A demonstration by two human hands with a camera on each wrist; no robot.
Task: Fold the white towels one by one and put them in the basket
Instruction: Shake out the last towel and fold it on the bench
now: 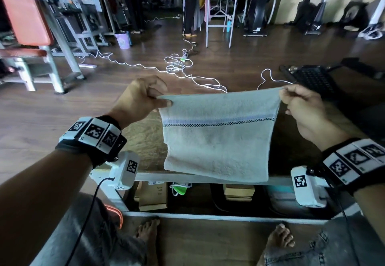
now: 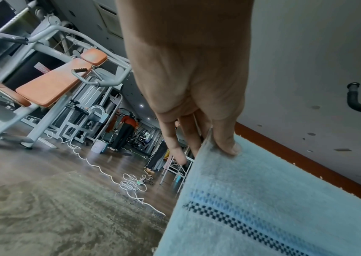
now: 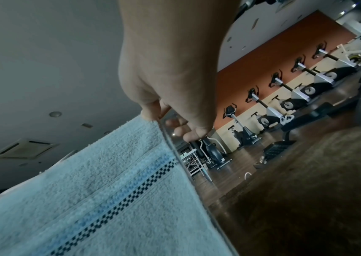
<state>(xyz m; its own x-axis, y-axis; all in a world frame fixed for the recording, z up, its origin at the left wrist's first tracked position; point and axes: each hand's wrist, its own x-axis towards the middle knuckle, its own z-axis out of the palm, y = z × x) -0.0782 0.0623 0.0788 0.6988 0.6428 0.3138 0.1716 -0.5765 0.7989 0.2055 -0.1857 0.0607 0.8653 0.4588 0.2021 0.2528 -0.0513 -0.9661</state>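
A white towel [image 1: 218,138] with a blue and black checked stripe hangs stretched between my two hands above the table. My left hand [image 1: 143,97] pinches its upper left corner between thumb and fingers. My right hand [image 1: 300,103] pinches the upper right corner. The towel's lower edge droops to the table's near rim. In the left wrist view the thumb presses on the towel [image 2: 263,199] corner. The right wrist view shows the towel [image 3: 100,190] held at its corner by thumb and fingertips. A dark basket [image 1: 314,78] sits at the far right.
The brown table [image 1: 145,138] has a grey metal frame, with boxes on a shelf underneath. White cables [image 1: 177,65] trail over the wooden floor beyond. Gym machines stand at left, exercise bikes at right, a white table [image 1: 220,11] and people at the back.
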